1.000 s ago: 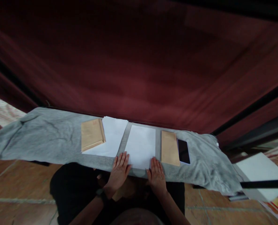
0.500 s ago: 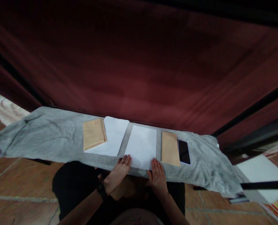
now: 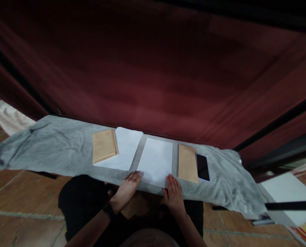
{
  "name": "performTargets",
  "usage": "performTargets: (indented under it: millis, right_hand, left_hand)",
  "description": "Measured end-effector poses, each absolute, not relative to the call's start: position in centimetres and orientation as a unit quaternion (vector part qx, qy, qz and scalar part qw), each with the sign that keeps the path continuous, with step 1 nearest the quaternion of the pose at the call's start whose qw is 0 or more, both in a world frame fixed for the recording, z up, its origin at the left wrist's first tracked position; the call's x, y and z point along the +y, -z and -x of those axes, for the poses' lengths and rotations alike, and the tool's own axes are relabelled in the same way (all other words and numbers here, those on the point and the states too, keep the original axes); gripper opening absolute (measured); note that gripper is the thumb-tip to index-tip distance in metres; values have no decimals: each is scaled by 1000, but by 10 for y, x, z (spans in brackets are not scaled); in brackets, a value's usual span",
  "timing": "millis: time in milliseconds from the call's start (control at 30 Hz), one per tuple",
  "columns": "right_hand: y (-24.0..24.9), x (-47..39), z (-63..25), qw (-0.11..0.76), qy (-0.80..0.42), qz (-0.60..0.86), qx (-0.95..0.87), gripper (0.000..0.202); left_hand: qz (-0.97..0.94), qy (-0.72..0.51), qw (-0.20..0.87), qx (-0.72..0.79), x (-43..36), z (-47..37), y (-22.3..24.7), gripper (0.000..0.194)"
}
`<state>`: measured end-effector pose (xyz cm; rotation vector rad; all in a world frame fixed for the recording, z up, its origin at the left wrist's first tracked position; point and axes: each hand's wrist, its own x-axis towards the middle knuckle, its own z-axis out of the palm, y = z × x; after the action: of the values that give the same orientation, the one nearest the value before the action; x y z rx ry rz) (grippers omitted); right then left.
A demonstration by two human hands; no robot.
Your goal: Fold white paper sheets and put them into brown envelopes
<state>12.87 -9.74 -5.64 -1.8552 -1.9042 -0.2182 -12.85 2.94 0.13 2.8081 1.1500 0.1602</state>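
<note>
A single-looking white sheet of paper (image 3: 156, 159) lies flat in front of me on the grey cloth. My left hand (image 3: 129, 183) rests by its near left corner, fingers stretched out, holding nothing. At the near right corner my right hand (image 3: 173, 192) lies flat with its fingers extended, the tips touching the cloth and the paper's edge. To the left is a stack of white paper (image 3: 128, 147), partly covered by a pile of brown envelopes (image 3: 104, 145). Right of the sheet lies another brown envelope (image 3: 188, 163).
A phone (image 3: 202, 167) with a dark screen lies beside the right envelope. The grey cloth (image 3: 57, 144) drapes over the narrow table's edges. A dark red fabric wall (image 3: 153, 85) rises directly behind it. Below is a tiled floor (image 3: 26, 202).
My left hand has shifted slightly left and down, away from the middle of the sheet's near edge. The right hand and the papers stay in place; the view has moved a little.
</note>
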Motion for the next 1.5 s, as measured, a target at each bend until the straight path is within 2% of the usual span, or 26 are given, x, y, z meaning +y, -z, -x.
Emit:
performTargets:
  millis: [433,700,933,1167,1500]
  right_hand:
    - [41,-99,-140,255,-2,650,-716,58]
    - [17,-96,-136,245,-30,623,-742,67]
    - [-3,-59,-115,226,-52,584,-778,56]
    - [19,13,-101,191,-22,605,-773,45]
    - [44,50,-124,182,30,691,-699,51]
  left_hand:
    - [-924,-148,76,345,22,149,7,38]
    - [-935,-113,73,327,28,145,4,65]
    - [-947,-96,106,286,38,140,9,65]
    - [-950,-94,119,272,44,145,8,65]
    - [-952,-59,91,286,35,137,9,66]
